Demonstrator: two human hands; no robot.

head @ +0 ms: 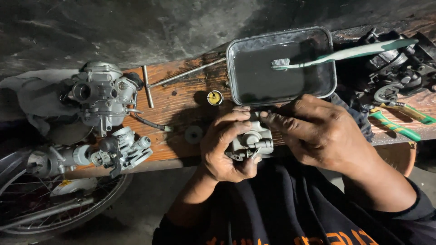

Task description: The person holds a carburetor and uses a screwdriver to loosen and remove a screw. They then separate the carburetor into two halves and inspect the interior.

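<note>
My left hand (222,147) cups a small grey metal carburetor body (252,141) from below and the left, fingers wrapped around it. Over its top right side, my right hand (318,129) has thumb and fingertips pinched on the part's upper edge; what they pinch is hidden. Both hands hover at the near edge of a stained wooden bench (181,97), just in front of a dark rectangular metal tray (327,81) holding dark liquid. A green-and-white toothbrush (345,53) lies across the tray with its bristles over the liquid.
Two more carburetors (102,95) (120,152) rest at the bench's left end. A T-handle tool (175,78), a small brass round part (215,97) and a grey washer (194,134) lie on the wood. Green-handled pliers (395,124) and engine parts (399,68) sit right; a spoked wheel (54,204) lower left.
</note>
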